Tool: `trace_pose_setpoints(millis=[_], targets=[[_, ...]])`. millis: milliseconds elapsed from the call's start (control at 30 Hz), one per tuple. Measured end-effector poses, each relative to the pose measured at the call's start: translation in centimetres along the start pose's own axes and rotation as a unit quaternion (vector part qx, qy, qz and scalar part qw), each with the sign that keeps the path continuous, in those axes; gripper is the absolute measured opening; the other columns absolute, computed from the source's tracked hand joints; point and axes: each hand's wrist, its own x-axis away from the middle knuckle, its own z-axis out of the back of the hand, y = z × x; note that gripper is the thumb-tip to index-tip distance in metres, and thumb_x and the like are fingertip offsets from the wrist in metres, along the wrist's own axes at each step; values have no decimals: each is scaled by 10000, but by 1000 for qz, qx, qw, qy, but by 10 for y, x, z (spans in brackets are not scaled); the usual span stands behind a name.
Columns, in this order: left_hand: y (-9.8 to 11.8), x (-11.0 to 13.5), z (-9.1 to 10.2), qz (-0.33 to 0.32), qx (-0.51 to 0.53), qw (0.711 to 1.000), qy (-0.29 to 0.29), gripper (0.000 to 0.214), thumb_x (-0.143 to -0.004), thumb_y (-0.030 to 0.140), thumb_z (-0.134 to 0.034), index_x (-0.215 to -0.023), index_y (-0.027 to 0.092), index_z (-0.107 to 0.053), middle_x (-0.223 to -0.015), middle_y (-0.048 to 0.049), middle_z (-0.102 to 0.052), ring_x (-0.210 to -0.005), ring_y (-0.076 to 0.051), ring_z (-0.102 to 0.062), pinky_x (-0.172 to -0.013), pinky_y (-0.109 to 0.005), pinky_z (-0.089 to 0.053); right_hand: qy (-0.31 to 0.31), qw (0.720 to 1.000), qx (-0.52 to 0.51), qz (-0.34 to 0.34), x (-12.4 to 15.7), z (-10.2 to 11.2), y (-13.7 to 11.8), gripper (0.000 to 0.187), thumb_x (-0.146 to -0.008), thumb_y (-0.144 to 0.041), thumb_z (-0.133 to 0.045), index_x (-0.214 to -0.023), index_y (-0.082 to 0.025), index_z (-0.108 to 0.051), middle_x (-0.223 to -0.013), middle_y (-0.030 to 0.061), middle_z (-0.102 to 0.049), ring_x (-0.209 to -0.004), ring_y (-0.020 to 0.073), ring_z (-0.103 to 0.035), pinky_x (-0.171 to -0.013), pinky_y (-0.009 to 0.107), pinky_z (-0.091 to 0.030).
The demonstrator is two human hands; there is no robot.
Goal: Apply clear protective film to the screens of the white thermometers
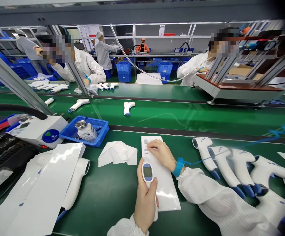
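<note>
My left hand (143, 201) is wrapped round a white infrared thermometer (147, 172), whose grey screen with a blue surround faces up. My right hand (162, 154) rests over the upper part of a long white label sheet (168, 195) that carries small printed barcodes. Its thumb and fingertips come together at the barcodes; whatever lies between them is too small to make out. A blue wrist strap (179, 166) with a thin blue cord circles the right wrist. The held thermometer overlaps the sheet's left edge.
More thermometers (219, 160) lie at right, partly overlapping. At left are a crumpled white cloth (118, 152), glossy sheets (51, 183) over another thermometer (77, 183), and a blue tray (100, 134) with a bottle. Beyond runs a green conveyor (157, 113); co-workers sit across it.
</note>
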Motion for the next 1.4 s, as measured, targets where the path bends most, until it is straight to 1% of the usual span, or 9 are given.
trace_pose_setpoints(millis=[467,667,867,933,1100,1167,1267,1333,1400], targets=[[-1,-1,1,26,27,999,-27,773,-923,478,-474,-1514,323,0,-676,62,-480,-396,-76,-357,-393,-194,-394,19,993,-112,-40,-12,-8,-10,127,-599,-93,-623,-543,-198,-578,-786,34,-652,-887,236,-577,-931,431,-399],[1,0,1,21,22,999,-31,769,-918,472,-482,-1514,326,-19,-716,47,-511,-411,-73,-368,-403,-185,-396,-23,959,-264,-98,7,13,-18,113,-675,-293,-581,-673,-193,-527,-845,25,-610,-668,157,-641,-698,333,-538],[9,0,-4,18,24,999,-28,724,-904,454,-514,-1504,351,-123,-1224,-103,-547,-445,-38,-428,-382,-181,-386,-134,917,-346,-144,41,52,-47,80,-700,-240,-598,-691,-177,-548,-865,19,-595,-531,92,-580,-516,250,-500],[11,-1,-5,0,29,999,-34,733,-894,457,-536,-1504,346,-143,-1362,-132,-478,-450,-33,-438,-372,-184,-379,-168,928,-313,-110,52,57,-58,54,-668,-136,-589,-667,-181,-558,-872,15,-600,-616,107,-589,-550,237,-490],[13,-5,-5,-17,22,998,-48,752,-892,359,-546,-1523,298,-143,-1405,-155,-471,-511,-67,-521,-427,-200,-441,-113,980,-164,-2,58,54,-68,116,-698,-84,-591,-671,-196,-576,-914,27,-599,-762,132,-566,-592,222,-444],[12,-6,-4,-35,6,999,-38,750,-865,250,-550,-1520,269,-185,-1420,-143,-470,-768,-157,-648,-605,-239,-532,-99,983,-153,5,54,51,-67,114,-710,-86,-586,-687,-197,-584,-950,32,-590,-762,129,-563,-584,222,-437],[10,-6,-3,-72,-20,997,-20,749,-803,115,-523,-1493,259,-272,-1506,-82,-388,-1184,-230,-552,-893,-283,-504,-89,984,-152,10,50,47,-65,114,-730,-95,-573,-692,-201,-582,-965,29,-591,-802,133,-570,-606,223,-444],[9,-6,-2,-59,-26,997,-31,759,-806,113,-490,-1499,295,-240,-1544,-64,-329,-1040,-201,-623,-768,-261,-534,-90,984,-153,10,48,46,-65,114,-748,-107,-566,-686,-203,-567,-942,23,-603,-821,139,-575,-617,226,-445],[9,-5,-2,-34,-18,998,-53,768,-830,147,-468,-1514,328,-170,-1551,-92,-308,-676,-117,-632,-538,-235,-507,-89,984,-151,9,47,45,-65,113,-757,-115,-560,-687,-204,-557,-907,16,-617,-810,139,-577,-617,231,-440]])
